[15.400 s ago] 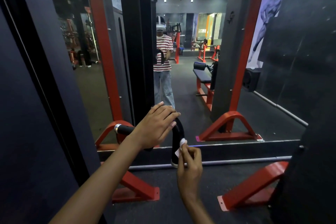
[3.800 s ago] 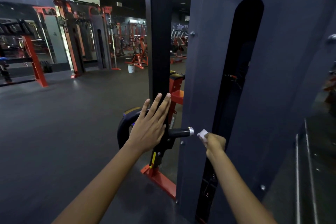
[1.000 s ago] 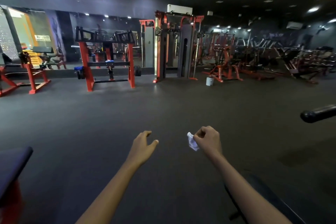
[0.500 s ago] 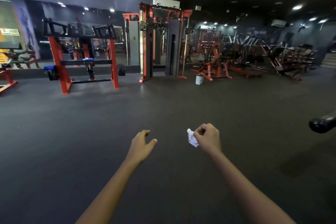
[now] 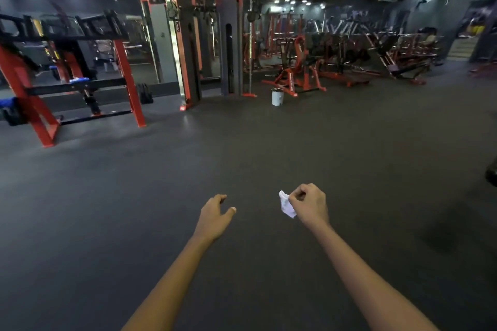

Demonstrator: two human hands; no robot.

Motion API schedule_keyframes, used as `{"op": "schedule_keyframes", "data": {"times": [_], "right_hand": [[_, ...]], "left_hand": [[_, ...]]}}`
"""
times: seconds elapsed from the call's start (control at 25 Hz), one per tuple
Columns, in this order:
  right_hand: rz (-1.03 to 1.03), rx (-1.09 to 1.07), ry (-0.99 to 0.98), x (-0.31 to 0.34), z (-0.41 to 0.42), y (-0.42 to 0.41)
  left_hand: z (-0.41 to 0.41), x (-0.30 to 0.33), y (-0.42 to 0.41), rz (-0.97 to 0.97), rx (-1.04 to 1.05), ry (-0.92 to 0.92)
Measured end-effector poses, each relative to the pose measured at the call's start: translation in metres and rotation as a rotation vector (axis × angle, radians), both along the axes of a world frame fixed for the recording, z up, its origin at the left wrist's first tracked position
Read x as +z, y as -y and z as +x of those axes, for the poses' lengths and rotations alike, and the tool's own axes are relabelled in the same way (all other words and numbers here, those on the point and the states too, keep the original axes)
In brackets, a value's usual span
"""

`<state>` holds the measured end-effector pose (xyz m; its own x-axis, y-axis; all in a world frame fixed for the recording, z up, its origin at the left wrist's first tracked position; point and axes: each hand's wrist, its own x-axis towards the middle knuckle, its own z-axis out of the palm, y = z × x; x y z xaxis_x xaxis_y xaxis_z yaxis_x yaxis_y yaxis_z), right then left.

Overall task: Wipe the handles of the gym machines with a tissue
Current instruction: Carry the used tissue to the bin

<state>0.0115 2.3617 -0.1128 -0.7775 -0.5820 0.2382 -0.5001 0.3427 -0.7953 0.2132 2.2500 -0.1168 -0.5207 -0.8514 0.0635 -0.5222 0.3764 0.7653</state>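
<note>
Pinched in the curled fingers of the right hand (image 5: 309, 203), a crumpled white tissue (image 5: 286, 205) sat low and just right of centre.
Left hand (image 5: 215, 213) hung loose beside it, fingers relaxed and gripping nothing, both forearms out over the dark floor (image 5: 269, 148). Red-and-black cable machine (image 5: 207, 35) stood upper centre, red rack (image 5: 67, 72) upper left, and a small white bin (image 5: 277, 96) near the machine's foot.

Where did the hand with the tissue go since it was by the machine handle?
Yes, moved: the right hand, pinching the crumpled white tissue, left that handle and now hangs over bare dark floor.
</note>
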Motion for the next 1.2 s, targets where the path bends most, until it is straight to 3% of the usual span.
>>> {"op": "schedule_keyframes", "data": {"times": [0.64, 1.2], "right_hand": [[0.010, 0.008, -0.035, 0.018, -0.342, 0.315], [0.007, -0.081, -0.060, 0.018, -0.647, 0.607]], "left_hand": [[-0.353, 0.009, 0.329, -0.014, -0.034, -0.042], [-0.653, 0.018, 0.646, -0.026, -0.208, -0.006]]}}
